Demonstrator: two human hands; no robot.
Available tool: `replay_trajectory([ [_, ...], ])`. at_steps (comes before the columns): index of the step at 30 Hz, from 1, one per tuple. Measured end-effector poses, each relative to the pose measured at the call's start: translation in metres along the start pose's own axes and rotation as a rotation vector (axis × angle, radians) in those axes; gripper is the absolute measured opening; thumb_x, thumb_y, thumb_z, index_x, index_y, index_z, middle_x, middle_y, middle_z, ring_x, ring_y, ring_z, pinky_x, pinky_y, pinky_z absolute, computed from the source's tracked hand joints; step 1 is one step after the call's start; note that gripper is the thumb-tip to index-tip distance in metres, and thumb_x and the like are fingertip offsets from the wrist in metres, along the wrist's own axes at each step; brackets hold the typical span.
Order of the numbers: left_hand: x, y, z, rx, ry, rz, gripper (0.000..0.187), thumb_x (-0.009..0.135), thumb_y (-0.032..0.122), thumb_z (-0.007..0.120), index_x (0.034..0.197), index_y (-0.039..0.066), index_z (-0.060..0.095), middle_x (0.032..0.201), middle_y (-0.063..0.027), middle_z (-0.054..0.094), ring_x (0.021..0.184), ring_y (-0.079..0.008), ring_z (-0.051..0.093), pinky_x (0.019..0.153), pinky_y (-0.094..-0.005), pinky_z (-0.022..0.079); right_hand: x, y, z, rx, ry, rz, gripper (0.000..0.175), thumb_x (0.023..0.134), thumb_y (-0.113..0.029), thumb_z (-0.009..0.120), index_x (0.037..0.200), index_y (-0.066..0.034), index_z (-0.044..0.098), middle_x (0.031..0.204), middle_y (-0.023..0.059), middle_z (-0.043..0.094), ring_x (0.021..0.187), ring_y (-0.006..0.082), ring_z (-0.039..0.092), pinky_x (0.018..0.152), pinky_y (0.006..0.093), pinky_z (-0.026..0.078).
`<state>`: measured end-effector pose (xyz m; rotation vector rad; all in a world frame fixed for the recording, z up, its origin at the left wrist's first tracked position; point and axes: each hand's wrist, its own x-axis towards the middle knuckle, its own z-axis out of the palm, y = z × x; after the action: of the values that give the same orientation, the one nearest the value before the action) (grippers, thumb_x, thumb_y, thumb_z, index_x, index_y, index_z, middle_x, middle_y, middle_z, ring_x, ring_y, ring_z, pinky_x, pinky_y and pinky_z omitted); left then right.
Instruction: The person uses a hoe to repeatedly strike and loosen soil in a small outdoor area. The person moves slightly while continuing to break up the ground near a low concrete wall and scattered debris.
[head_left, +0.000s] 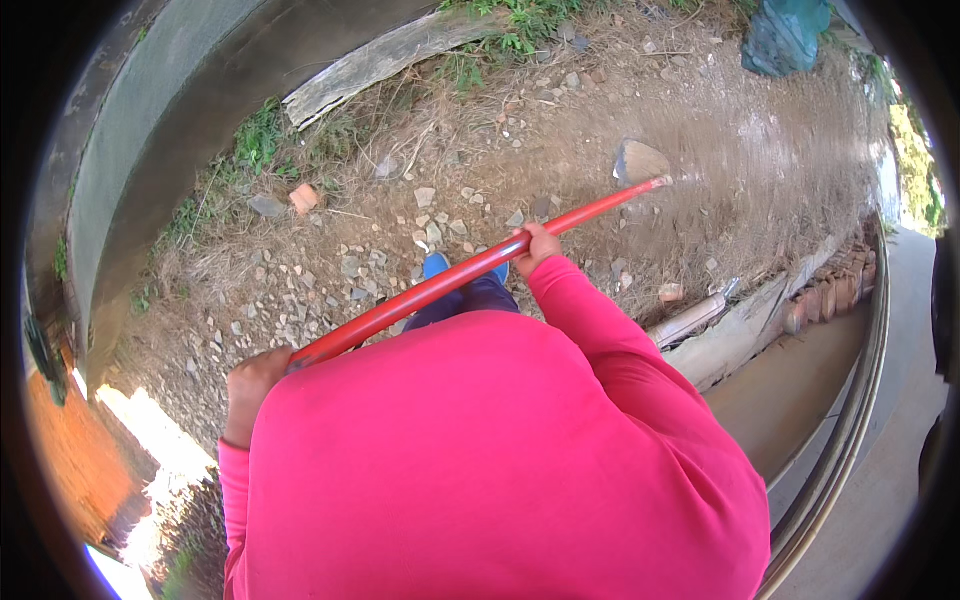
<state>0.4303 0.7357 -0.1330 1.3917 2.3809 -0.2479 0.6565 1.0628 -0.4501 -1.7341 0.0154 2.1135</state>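
A hoe with a red handle (450, 281) slants across the front of my body. Around its near end, at the lower left, my left hand (255, 379) is closed, partly hidden by my pink top. Farther along the same handle, my right hand (537, 249) grips it just past my feet. The hoe's soil-coloured blade (643, 160) is at the far end, against the bare ground. Blue shoes (436, 264) show beneath the handle, among small stones (360, 266).
A grey wall (150, 157) curves along the left. Near it lie a weathered board (382, 64), green weeds (259, 135) and a broken brick piece (304, 199). A dark green plastic bag (786, 37) sits at upper right. Stacked clay tiles (829, 296) line the concrete edge (739, 349) at right.
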Motion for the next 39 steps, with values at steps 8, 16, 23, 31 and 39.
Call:
replay_trajectory([
  [8, -0.018, -0.006, -0.047, -0.09, 0.089, -0.054, 0.027, 0.084, 0.035, 0.066, 0.08, 0.009, 0.065, 0.059, -0.0078, 0.058, 0.049, -0.0221, 0.058, 0.047, -0.0357, 0.046, -0.012, 0.048, 0.045, -0.131, 0.064, 0.099, 0.02, 0.089, -0.004, 0.058, 0.105, 0.0023, 0.047, 0.081, 0.0126, 0.057, 0.069, 0.0242, 0.062, 0.064, 0.0386, 0.057],
  [16, -0.058, -0.047, -0.031, -0.112, 0.095, -0.136, 0.034, 0.087, 0.036, 0.063, 0.071, 0.006, 0.062, 0.058, -0.0079, 0.056, 0.044, -0.0212, 0.052, 0.043, -0.0321, 0.042, -0.039, 0.086, 0.06, -0.2, 0.073, 0.19, 0.016, 0.089, 0.0, 0.056, 0.103, 0.0011, 0.049, 0.083, 0.0119, 0.056, 0.071, 0.0237, 0.06, 0.066, 0.0393, 0.057],
  [23, -0.043, -0.056, -0.004, -0.117, 0.201, 0.024, 0.026, 0.089, 0.028, 0.059, 0.075, 0.007, 0.064, 0.055, -0.0043, 0.054, 0.043, -0.0156, 0.05, 0.04, -0.0284, 0.039, -0.037, 0.06, 0.058, -0.198, 0.122, 0.106, 0.017, 0.088, -0.004, 0.055, 0.102, -0.0006, 0.046, 0.085, 0.0115, 0.057, 0.074, 0.0246, 0.06, 0.067, 0.042, 0.056],
  [31, -0.082, -0.084, -0.092, 0.166, 0.205, -0.097, 0.014, 0.072, 0.016, 0.073, 0.079, 0.008, 0.064, 0.064, -0.0109, 0.059, 0.057, -0.0316, 0.059, 0.054, -0.0405, 0.047, -0.045, 0.143, 0.098, -0.233, -0.055, 0.352, 0.012, 0.089, -0.01, 0.057, 0.098, -0.0061, 0.051, 0.082, 0.0097, 0.059, 0.074, 0.0242, 0.061, 0.065, 0.0471, 0.054],
  [39, -0.055, -0.071, -0.088, -0.041, 0.185, -0.15, 0.021, 0.074, 0.028, 0.073, 0.076, 0.008, 0.066, 0.063, -0.0127, 0.059, 0.059, -0.0327, 0.059, 0.054, -0.0401, 0.046, 0.01, 0.109, 0.08, -1.034, -0.471, 0.1, 0.023, 0.091, -0.026, 0.056, 0.098, -0.0052, 0.062, 0.095, 0.0141, 0.069, 0.09, 0.0191, 0.067, 0.077, 0.0294, 0.053],
])
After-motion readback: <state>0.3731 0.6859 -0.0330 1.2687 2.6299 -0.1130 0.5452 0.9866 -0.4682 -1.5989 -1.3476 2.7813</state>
